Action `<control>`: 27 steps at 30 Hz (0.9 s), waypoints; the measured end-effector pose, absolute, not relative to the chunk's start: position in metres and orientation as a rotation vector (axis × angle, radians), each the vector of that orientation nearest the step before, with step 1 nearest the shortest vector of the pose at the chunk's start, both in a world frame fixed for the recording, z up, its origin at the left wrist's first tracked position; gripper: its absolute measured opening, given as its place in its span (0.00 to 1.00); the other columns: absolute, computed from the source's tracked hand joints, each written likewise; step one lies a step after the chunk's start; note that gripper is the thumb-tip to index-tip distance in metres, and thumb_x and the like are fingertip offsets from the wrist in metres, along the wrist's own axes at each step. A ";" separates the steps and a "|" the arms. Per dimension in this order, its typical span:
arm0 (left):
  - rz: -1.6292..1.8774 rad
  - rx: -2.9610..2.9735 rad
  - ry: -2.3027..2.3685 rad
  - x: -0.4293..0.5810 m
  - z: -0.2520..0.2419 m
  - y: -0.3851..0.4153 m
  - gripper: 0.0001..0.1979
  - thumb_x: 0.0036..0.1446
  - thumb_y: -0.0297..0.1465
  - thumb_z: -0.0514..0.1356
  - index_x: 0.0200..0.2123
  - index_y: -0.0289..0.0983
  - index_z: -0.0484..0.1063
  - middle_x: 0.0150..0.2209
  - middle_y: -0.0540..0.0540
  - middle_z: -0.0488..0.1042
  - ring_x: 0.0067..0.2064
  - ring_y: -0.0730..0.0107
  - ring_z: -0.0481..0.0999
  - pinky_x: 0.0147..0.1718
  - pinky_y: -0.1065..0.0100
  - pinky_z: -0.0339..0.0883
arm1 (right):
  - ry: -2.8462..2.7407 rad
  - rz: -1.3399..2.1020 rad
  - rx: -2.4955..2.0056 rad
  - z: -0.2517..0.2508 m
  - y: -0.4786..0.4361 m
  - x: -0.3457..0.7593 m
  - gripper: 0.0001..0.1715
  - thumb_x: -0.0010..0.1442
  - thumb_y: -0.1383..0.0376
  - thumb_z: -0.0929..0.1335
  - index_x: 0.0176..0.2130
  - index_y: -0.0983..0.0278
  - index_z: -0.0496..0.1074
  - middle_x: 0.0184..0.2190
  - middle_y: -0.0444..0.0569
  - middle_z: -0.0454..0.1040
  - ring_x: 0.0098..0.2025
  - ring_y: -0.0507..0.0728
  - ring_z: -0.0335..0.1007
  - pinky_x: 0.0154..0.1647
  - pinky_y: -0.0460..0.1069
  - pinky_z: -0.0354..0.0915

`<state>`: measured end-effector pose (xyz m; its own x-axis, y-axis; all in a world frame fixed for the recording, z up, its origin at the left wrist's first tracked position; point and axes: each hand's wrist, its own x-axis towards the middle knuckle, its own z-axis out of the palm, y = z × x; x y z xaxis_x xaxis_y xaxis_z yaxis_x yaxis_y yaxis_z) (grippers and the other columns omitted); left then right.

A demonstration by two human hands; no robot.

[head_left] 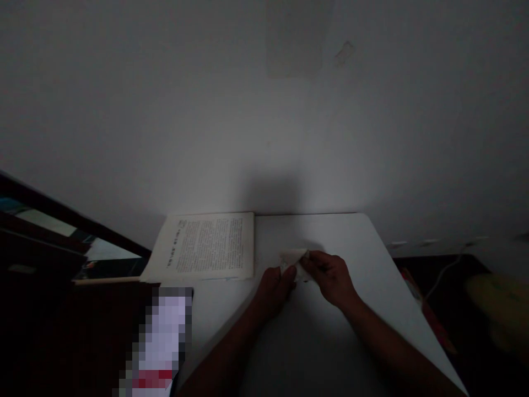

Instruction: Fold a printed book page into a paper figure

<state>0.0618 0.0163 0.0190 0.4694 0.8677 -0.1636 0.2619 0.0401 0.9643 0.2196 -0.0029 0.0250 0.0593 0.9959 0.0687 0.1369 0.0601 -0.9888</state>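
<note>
Between my two hands is a small piece of pale paper (292, 256), folded over at its upper right part. My left hand (273, 288) is closed on its lower left side, with the thumb lying on top. At the right edge, the fingers of my right hand (333, 275) pinch a corner of the paper. Both hands are just over the white table (223, 331). Faint marks show on the paper, too dim to read. The fingers beneath it are hidden.
Left of my hands lie printed pages (210, 248) at the table's back edge. A blurred-out device with a lit screen (165, 336) is at the left edge. The wall (198, 138) rises directly behind. A pale cable (444, 270) hangs at the right.
</note>
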 end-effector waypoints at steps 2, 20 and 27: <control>0.612 1.557 1.031 0.063 0.020 0.016 0.27 0.58 0.48 0.46 0.18 0.35 0.61 0.14 0.54 0.57 0.18 0.78 0.57 0.19 0.74 0.50 | -1.153 1.082 -1.254 0.023 -0.004 0.217 0.12 0.54 0.58 0.68 0.34 0.65 0.74 0.23 0.45 0.72 0.23 0.52 0.66 0.23 0.45 0.64; 0.592 1.703 0.996 0.062 0.014 0.018 0.26 0.60 0.45 0.45 0.19 0.34 0.65 0.18 0.51 0.64 0.22 0.75 0.63 0.23 0.73 0.55 | -1.019 1.176 -1.210 0.010 0.004 0.222 0.19 0.53 0.52 0.68 0.38 0.63 0.71 0.18 0.40 0.63 0.21 0.50 0.59 0.20 0.44 0.56; 0.626 1.817 0.953 0.062 0.015 0.015 0.24 0.61 0.44 0.46 0.20 0.34 0.65 0.18 0.51 0.64 0.23 0.75 0.64 0.24 0.73 0.54 | -1.080 1.070 -1.318 0.014 0.002 0.222 0.13 0.46 0.57 0.72 0.27 0.64 0.72 0.18 0.41 0.66 0.19 0.48 0.57 0.20 0.45 0.54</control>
